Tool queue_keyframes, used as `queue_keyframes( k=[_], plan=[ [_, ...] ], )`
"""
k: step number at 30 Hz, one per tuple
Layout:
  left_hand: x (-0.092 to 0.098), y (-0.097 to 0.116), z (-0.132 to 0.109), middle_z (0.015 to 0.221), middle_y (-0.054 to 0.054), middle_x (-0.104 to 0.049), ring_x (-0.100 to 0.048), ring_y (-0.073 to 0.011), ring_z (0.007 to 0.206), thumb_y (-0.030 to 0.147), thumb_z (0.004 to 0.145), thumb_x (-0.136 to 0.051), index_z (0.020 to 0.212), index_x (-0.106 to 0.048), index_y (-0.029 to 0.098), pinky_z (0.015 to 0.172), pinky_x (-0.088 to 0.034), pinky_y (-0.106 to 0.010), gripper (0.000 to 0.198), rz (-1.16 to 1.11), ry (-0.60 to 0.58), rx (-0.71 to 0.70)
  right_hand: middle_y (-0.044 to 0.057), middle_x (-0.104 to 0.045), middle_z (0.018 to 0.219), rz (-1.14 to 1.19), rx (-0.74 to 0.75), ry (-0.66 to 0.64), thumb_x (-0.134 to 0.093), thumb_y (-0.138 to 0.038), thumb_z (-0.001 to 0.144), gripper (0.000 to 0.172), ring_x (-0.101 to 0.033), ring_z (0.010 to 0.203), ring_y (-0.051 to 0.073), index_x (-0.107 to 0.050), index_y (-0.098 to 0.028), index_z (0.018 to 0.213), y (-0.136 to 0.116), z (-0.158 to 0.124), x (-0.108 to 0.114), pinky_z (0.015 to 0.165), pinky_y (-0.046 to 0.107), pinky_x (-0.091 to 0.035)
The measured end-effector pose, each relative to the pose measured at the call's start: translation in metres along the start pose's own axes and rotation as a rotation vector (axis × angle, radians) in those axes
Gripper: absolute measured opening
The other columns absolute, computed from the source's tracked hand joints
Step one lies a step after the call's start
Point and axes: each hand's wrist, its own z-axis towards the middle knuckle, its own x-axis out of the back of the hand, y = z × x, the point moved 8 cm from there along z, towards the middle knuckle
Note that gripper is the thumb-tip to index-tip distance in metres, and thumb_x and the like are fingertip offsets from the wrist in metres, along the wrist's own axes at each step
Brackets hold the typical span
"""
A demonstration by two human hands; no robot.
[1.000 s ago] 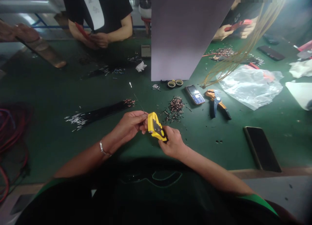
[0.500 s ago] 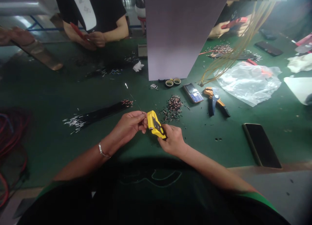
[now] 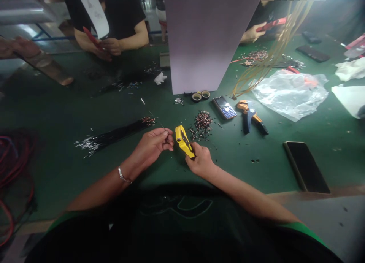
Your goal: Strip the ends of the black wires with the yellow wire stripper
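The counter's [image 3: 234,156] near edge passes under the right forearm [image 3: 248,196], and a dark phone [image 3: 306,167] reaches it farther right; a plastic bag [image 3: 285,99] lies beyond, whether its orange patch [image 3: 310,81] is inside unclear; the left hand [image 3: 154,141], its grip narrow, pinches a thin wire [image 3: 161,124]; the right hand [image 3: 202,160] clasps the yellow tool [image 3: 183,140], just beside the left fingertips, a small gap between.

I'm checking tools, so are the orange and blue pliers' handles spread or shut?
Spread: the pliers lie with their handles apart, green tabletop showing between them.
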Motion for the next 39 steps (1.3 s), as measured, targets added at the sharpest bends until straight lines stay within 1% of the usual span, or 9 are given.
queue_keyframes(
  k=[4,6,10,13,17,22,27,30,39],
  plan=[
    [0.004,0.000,0.002,0.072,-0.004,-0.065,-0.063,-0.0123,0.066,0.020,0.081,-0.067,0.085,-0.068,0.011,0.060,-0.054,-0.024,0.010,-0.005,0.013,-0.012,-0.003,-0.050,0.055,0.135,-0.169,-0.020,-0.051,-0.024,0.071,0.006,-0.047,0.047,0.014,-0.046,-0.021,0.071,0.016,0.002,-0.003,0.051,0.026,-0.037],
    [0.007,0.005,0.002,0.074,-0.005,-0.066,-0.064,-0.0129,0.067,0.020,0.081,-0.067,0.086,-0.068,0.011,0.060,-0.054,-0.024,0.011,-0.007,0.025,-0.029,-0.003,-0.050,0.056,0.298,-0.287,-0.045,-0.052,-0.025,0.071,0.006,-0.049,0.047,0.014,-0.050,-0.020,0.074,0.025,0.003,-0.006,0.050,0.026,-0.039],
    [0.012,0.023,0.000,0.072,-0.005,-0.064,-0.062,-0.0118,0.064,0.017,0.082,-0.066,0.085,-0.069,0.010,0.056,-0.052,-0.022,0.008,-0.019,0.055,-0.104,-0.004,-0.053,0.061,0.697,-0.477,-0.093,-0.057,-0.025,0.068,0.018,-0.052,0.046,0.013,-0.053,-0.018,0.084,0.032,0.003,-0.011,0.049,0.027,-0.042],
    [0.014,0.035,-0.004,0.070,-0.004,-0.063,-0.061,-0.0118,0.062,0.016,0.082,-0.064,0.085,-0.068,0.010,0.055,-0.052,-0.022,0.007,-0.021,0.080,-0.155,-0.002,-0.057,0.068,0.840,-0.447,-0.132,-0.061,-0.024,0.066,0.021,-0.056,0.055,0.014,-0.054,-0.017,0.085,0.023,0.006,-0.009,0.057,0.029,-0.047],
    [0.012,0.041,-0.008,0.072,-0.004,-0.063,-0.062,-0.0123,0.065,0.017,0.084,-0.063,0.087,-0.067,0.010,0.057,-0.052,-0.023,0.009,-0.005,0.079,-0.176,0.000,-0.061,0.074,0.903,-0.381,-0.212,-0.064,-0.021,0.065,0.025,-0.059,0.065,0.016,-0.057,-0.016,0.089,0.014,0.006,-0.009,0.065,0.032,-0.048],
    [0.013,0.044,-0.010,0.074,-0.004,-0.062,-0.060,-0.0118,0.066,0.018,0.085,-0.062,0.089,-0.068,0.011,0.057,-0.050,-0.022,0.010,0.016,0.048,-0.178,0.003,-0.066,0.079,1.094,-0.450,-0.426,-0.065,-0.016,0.064,0.033,-0.063,0.067,0.017,-0.060,-0.015,0.097,0.009,0.000,-0.022,0.067,0.034,-0.050],
    [0.017,0.048,-0.009,0.068,-0.003,-0.059,-0.055,-0.0085,0.057,0.016,0.084,-0.062,0.086,-0.068,0.010,0.050,-0.044,-0.020,0.009,0.009,0.035,-0.169,0.006,-0.070,0.078,1.309,-0.403,-0.658,-0.067,-0.015,0.064,0.038,-0.066,0.069,0.021,-0.062,-0.013,0.101,-0.005,-0.004,-0.030,0.069,0.038,-0.051],
    [0.019,0.047,-0.008,0.063,-0.001,-0.057,-0.052,-0.0077,0.052,0.016,0.083,-0.063,0.084,-0.068,0.010,0.046,-0.039,-0.019,0.008,0.009,0.039,-0.132,0.007,-0.070,0.078,1.369,-0.386,-0.748,-0.069,-0.019,0.064,0.040,-0.066,0.069,0.022,-0.062,-0.012,0.103,-0.012,-0.008,-0.031,0.068,0.039,-0.051],
    [0.014,0.043,-0.010,0.057,-0.001,-0.055,-0.049,-0.0073,0.048,0.015,0.078,-0.065,0.081,-0.068,0.010,0.039,-0.033,-0.018,0.007,0.010,0.028,-0.062,0.005,-0.068,0.076,1.399,-0.415,-0.833,-0.072,-0.025,0.063,0.039,-0.066,0.067,0.021,-0.063,-0.013,0.099,-0.023,-0.017,-0.033,0.070,0.041,-0.053]
  ],
)
